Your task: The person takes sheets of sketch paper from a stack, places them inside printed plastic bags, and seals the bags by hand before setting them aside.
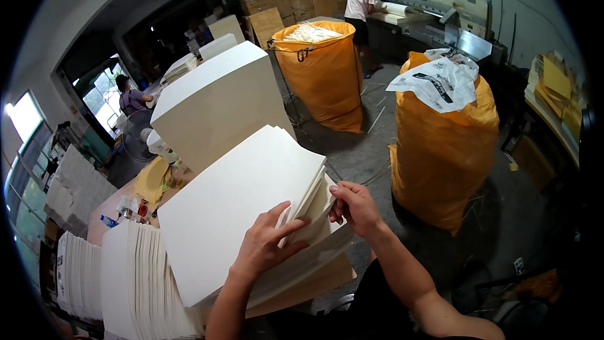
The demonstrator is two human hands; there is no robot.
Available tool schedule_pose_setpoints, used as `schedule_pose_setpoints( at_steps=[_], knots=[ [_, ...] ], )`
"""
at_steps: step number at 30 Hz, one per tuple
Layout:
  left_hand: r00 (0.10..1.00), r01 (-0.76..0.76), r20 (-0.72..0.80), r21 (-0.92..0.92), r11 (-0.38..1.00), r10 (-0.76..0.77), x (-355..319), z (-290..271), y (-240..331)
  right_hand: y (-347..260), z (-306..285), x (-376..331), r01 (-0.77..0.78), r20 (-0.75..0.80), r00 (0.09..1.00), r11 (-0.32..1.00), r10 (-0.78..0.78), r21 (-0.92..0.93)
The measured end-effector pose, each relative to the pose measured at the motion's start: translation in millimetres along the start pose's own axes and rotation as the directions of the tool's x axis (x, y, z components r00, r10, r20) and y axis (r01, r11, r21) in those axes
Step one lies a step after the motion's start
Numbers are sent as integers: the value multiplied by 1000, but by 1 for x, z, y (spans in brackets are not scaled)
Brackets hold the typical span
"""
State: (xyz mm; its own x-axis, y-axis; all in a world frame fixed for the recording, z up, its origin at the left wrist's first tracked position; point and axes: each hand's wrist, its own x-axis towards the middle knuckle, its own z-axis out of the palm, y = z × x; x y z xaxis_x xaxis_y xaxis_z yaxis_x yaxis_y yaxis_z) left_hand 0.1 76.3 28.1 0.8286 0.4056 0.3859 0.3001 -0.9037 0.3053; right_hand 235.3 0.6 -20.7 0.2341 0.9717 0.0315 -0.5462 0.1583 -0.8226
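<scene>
A thick stack of large white paper sheets point(233, 195) lies in front of me, its upper sheets lifted and fanned along the right edge. My left hand point(267, 245) grips the near right edge of the raised sheets, fingers on top and thumb lower down. At the far right corner, my right hand point(355, 206) pinches the edge of some sheets between thumb and curled fingers. How many sheets each hand holds cannot be made out. Brown board point(327, 280) shows under the stack.
Behind stands a tall block of paper point(220, 101). Upright sheet bundles point(141, 271) are at the left. Two orange sacks point(318, 79) point(440, 157) stand on the right, one topped by a white plastic bag point(437, 82). One person point(362, 3) works at a large machine point(434, 9); another person point(132, 97) is far left.
</scene>
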Motion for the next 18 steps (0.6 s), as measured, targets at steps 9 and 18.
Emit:
schedule_pose_setpoints(
  at_steps=[9, 18],
  knots=[
    [999, 24, 42, 26, 999, -25, -2, -1, -5, 5, 3, -4, 81, -83, 993, 994, -88, -76],
    [999, -2, 39, 67, 998, -1, 1, -3, 3, 6, 4, 2, 29, -39, 999, 996, -26, 89]
  ],
)
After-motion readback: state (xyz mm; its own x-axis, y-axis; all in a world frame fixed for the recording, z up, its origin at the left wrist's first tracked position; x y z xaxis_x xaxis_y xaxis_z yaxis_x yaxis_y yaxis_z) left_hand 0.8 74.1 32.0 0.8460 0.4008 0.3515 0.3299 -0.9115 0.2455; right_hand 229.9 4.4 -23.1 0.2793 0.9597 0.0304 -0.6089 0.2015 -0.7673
